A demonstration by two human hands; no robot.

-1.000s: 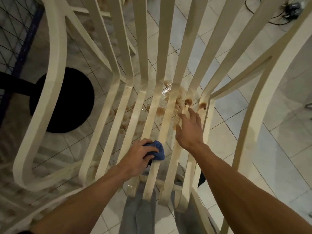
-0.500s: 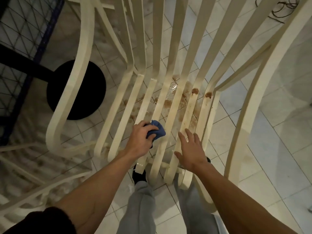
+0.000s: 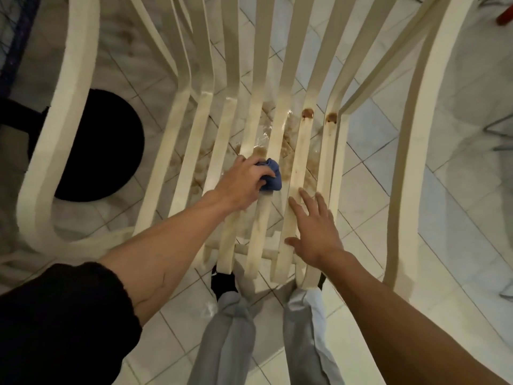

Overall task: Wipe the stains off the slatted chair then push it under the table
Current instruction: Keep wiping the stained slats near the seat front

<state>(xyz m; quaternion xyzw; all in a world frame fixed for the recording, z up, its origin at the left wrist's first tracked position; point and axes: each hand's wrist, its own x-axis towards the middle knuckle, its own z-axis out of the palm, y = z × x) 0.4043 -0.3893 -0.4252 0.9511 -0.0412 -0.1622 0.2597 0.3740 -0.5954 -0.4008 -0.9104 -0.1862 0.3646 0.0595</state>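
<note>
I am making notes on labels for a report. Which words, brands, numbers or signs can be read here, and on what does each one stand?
None: no text can be read in this view. The chair, the cloth, the floor, the sleeve and the trousers show no readable writing, logo or number.

Left arm (image 3: 172, 245): extended from near left toward centre, forearm bare, black sleeve (image 3: 63, 323) pushed up to the elbow. Left hand (image 3: 244, 180): knuckles up, fingers curled around a bunched blue cloth (image 3: 273, 176). Right arm (image 3: 402, 315): bare, extended from near right. Right hand (image 3: 316, 232): palm down, fingers straight and slightly spread, pointing far, thumb out to the left. The two hands lie near each other, the left one farther.
</note>
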